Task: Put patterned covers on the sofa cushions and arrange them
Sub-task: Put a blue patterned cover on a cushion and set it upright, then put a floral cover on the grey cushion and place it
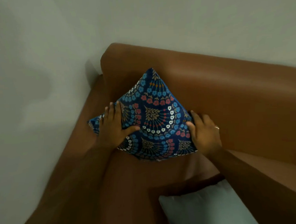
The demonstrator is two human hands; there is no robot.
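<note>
A cushion in a dark blue cover with red, blue and white flower patterns (154,115) stands on one corner in the left corner of the brown sofa (227,95), leaning against the backrest. My left hand (113,126) lies flat on the cushion's left side, fingers spread over the fabric. My right hand (204,133) grips the cushion's right edge, thumb on the front and fingers behind. A plain light grey cushion without a patterned cover (207,208) lies on the seat at the bottom right, partly behind my right forearm.
The sofa's left armrest (75,164) runs down the left side beside a pale grey wall (41,65). Brown seat surface (138,179) shows between the two cushions.
</note>
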